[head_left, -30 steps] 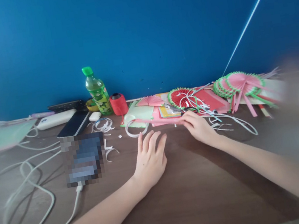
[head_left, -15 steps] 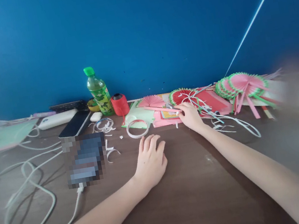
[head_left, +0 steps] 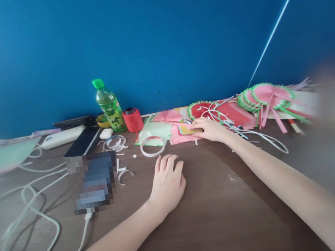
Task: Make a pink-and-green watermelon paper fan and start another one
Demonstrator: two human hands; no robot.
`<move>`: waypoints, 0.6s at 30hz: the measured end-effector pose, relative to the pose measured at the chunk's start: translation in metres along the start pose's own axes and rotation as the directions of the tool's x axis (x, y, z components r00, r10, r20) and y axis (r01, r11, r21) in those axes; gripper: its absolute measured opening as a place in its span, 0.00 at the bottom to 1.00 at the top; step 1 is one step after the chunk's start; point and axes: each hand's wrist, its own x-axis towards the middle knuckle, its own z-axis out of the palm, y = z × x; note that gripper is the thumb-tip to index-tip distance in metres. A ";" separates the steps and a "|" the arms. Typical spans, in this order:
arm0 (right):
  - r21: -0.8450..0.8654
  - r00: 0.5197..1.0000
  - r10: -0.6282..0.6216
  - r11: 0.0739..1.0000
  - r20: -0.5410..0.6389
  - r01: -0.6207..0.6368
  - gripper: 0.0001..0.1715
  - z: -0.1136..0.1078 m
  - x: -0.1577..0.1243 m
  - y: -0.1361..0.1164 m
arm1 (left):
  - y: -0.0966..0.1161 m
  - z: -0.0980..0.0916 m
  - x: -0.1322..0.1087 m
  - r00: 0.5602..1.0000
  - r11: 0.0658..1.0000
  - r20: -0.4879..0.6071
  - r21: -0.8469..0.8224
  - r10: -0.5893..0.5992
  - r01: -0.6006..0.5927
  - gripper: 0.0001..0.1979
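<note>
My left hand (head_left: 168, 181) lies on the brown table, its fingers slightly apart and holding nothing. Just beyond its fingertips is a roll of white tape (head_left: 152, 146), flat on the table and partly over light green paper (head_left: 158, 128). Farther right, my right hand (head_left: 209, 129) reaches to a small yellow card (head_left: 186, 128) lying on pink paper (head_left: 174, 138). Its thumb and fingers close at the card's right edge. Behind the card sits a pink folded paper fan (head_left: 167, 116). A red pleated fan with a green edge (head_left: 200, 109) is beyond the right hand.
Pink and green paper fans (head_left: 273, 95) stack at the right, near white cords (head_left: 269, 138). A green bottle (head_left: 110, 109) and a red thread spool (head_left: 132, 119) stand by the blue wall. Phones (head_left: 82, 142), a charging cable (head_left: 58, 229) and paper scraps (head_left: 124, 173) lie left.
My right hand has shifted slightly left and down, from the end of a pink paper strip to the yellow card. My left hand stays in place. The view has tilted slightly.
</note>
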 end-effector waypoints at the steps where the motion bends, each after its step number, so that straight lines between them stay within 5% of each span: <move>1: -0.027 1.000 -0.019 0.999 0.007 0.019 0.11 -0.001 0.000 -0.001 | 0.000 0.000 0.000 1.000 1.000 0.002 -0.002 0.002 -0.002 0.15; 10: -0.210 0.990 -0.115 0.973 -0.085 0.095 0.18 0.009 -0.002 -0.015 | -0.001 0.000 0.000 1.000 1.000 0.031 -0.019 0.001 0.000 0.15; 18: -0.139 0.985 -0.054 0.990 -0.166 0.031 0.15 0.013 -0.007 -0.008 | -0.001 0.002 0.001 0.999 0.999 0.044 -0.036 0.000 0.002 0.15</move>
